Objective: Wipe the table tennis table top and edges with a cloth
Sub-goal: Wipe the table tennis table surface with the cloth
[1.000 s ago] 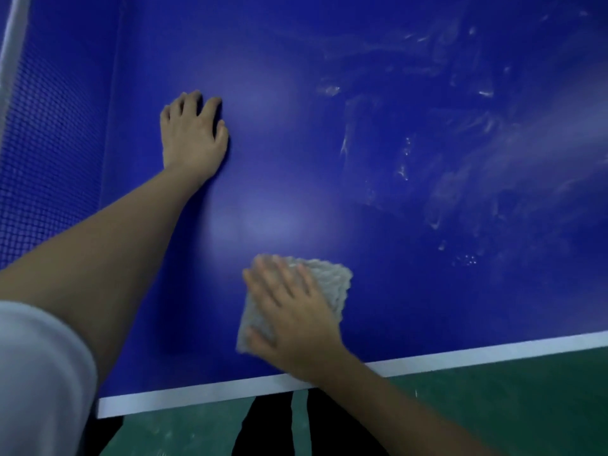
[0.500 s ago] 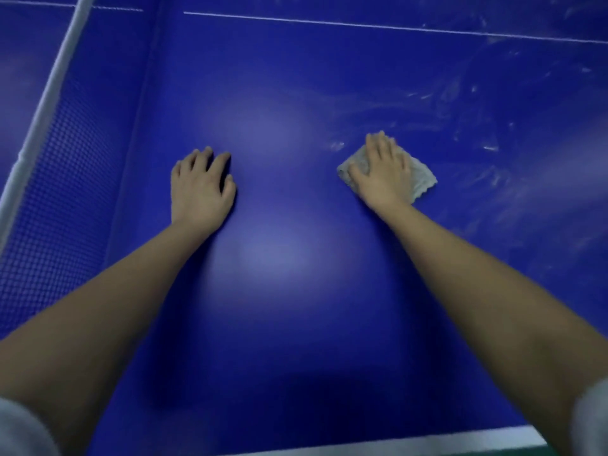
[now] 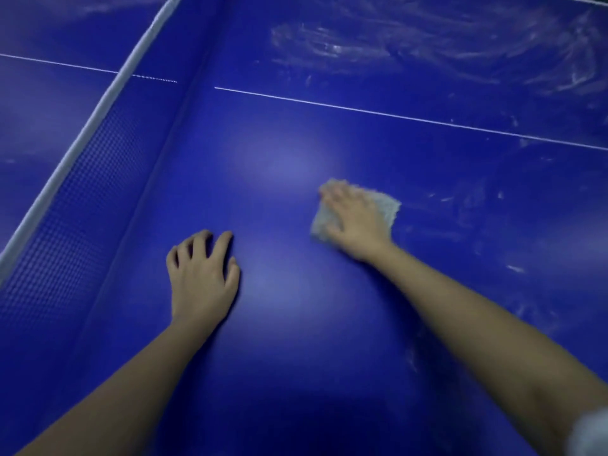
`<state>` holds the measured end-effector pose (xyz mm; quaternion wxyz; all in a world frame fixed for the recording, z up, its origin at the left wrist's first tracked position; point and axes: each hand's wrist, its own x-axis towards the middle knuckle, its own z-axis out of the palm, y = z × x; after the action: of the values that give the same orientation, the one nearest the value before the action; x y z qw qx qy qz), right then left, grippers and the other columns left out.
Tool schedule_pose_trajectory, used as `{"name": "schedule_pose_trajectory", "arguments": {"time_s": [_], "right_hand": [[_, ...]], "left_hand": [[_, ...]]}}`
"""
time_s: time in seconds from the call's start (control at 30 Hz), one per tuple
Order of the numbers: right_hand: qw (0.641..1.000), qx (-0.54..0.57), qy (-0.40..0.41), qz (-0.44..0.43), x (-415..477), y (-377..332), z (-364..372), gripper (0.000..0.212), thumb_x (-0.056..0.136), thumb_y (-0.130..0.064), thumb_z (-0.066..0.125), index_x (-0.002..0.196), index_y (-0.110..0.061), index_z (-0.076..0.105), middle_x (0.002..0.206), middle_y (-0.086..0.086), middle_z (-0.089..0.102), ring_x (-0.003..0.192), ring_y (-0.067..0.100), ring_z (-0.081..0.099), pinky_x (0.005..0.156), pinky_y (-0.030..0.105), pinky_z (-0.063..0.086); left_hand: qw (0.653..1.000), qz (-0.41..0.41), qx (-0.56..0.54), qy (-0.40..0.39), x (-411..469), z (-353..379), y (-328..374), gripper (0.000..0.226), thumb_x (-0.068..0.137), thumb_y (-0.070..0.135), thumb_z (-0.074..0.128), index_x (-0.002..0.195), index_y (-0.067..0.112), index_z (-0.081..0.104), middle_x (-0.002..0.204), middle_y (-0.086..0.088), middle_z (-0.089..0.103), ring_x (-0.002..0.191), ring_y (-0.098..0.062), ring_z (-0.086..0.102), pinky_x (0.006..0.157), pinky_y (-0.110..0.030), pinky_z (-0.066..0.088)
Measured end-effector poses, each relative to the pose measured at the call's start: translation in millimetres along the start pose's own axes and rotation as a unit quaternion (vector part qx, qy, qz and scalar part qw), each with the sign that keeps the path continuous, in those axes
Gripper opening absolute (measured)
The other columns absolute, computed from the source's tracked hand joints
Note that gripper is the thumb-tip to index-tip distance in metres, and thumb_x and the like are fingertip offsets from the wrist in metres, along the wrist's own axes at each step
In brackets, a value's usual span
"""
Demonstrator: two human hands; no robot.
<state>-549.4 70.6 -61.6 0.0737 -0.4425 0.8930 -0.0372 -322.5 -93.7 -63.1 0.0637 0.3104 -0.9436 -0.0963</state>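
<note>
Pale, knobbly cloth [image 3: 386, 205] lies flat on the blue table top [image 3: 296, 373] under the right hand [image 3: 353, 220], whose fingers are spread and pressed down on it rather than closed round it; the cloth shows past the fingertips on the far side, at the right corner and along the thumb side, so the hand covers its middle. The left hand [image 3: 202, 276] is bare and holds nothing, fingers splayed and a little bent, planted on the table as a prop, nearer the body and to the left of the cloth, well apart from it. The cloth therefore sits ahead of and to the right of the left hand, directly beneath the right, and the right arm is plainly the working one. What the coming move seems to turn on is where the dirt lies from the cloth: pale smears [image 3: 444, 47] and flecks lie to the right of it and farther off beyond the thin white centre line [image 3: 408, 117], while the patch between the two hands looks clean. A stroke to the right or away from the body would meet them. The net [image 3: 69, 205], with its white top band, runs slantwise on the left, beside the left hand. No edge of the table shows in this view.
</note>
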Motion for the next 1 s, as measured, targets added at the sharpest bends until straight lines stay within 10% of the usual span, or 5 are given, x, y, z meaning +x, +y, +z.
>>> {"name": "schedule_pose_trajectory", "arguments": {"time_s": [0.13, 0.43, 0.67, 0.8, 1.0], "right_hand": [[0.962, 0.020, 0.052, 0.267, 52, 35, -14, 0.064, 0.096, -0.045, 0.033, 0.150, -0.015, 0.017, 0.159, 0.006, 0.013, 0.146, 0.021, 0.008, 0.118, 0.041, 0.005], [0.982, 0.009, 0.009, -0.188, 76, -120, 21, 0.068, 0.090, -0.053, 0.043, 0.149, -0.023, 0.025, 0.157, -0.001, 0.021, 0.145, 0.017, 0.015, 0.115, 0.037, 0.001], [0.993, 0.009, 0.100, 0.067, 180, 66, -26, 0.047, 0.090, -0.037, 0.040, 0.127, -0.009, 0.049, 0.135, 0.016, 0.047, 0.123, 0.035, 0.044, 0.101, 0.046, 0.035], [0.952, 0.023, 0.077, 0.295, 174, 147, -30, 0.062, 0.095, -0.043, 0.027, 0.147, -0.010, 0.026, 0.156, 0.014, 0.020, 0.143, 0.029, 0.018, 0.115, 0.045, 0.013], [0.989, 0.006, 0.104, 0.104, 127, 36, -18, 0.051, 0.088, -0.038, 0.039, 0.131, -0.010, 0.045, 0.139, 0.015, 0.044, 0.126, 0.033, 0.040, 0.104, 0.046, 0.028]], "left_hand": [[1.000, -0.011, 0.002, -0.012, 1, 1, 0, 0.048, 0.086, 0.036, 0.032, 0.125, 0.017, 0.051, 0.124, -0.011, 0.049, 0.116, -0.031, 0.038, 0.100, -0.050, 0.027], [0.999, -0.041, 0.011, -0.032, 4, -2, 3, 0.058, 0.086, 0.042, 0.030, 0.132, 0.013, 0.051, 0.133, -0.012, 0.050, 0.120, -0.032, 0.043, 0.102, -0.048, 0.027], [0.998, -0.050, 0.006, -0.041, 3, -4, 5, 0.059, 0.087, 0.043, 0.028, 0.137, 0.016, 0.048, 0.135, -0.010, 0.049, 0.123, -0.030, 0.041, 0.105, -0.048, 0.026], [0.998, -0.054, 0.004, -0.039, 4, -4, 6, 0.059, 0.086, 0.043, 0.029, 0.136, 0.017, 0.049, 0.134, -0.009, 0.049, 0.123, -0.030, 0.041, 0.105, -0.048, 0.027], [0.998, -0.054, 0.007, -0.028, 4, -2, 3, 0.061, 0.085, 0.045, 0.029, 0.137, 0.017, 0.047, 0.135, -0.010, 0.048, 0.124, -0.030, 0.038, 0.104, -0.047, 0.024]]}}
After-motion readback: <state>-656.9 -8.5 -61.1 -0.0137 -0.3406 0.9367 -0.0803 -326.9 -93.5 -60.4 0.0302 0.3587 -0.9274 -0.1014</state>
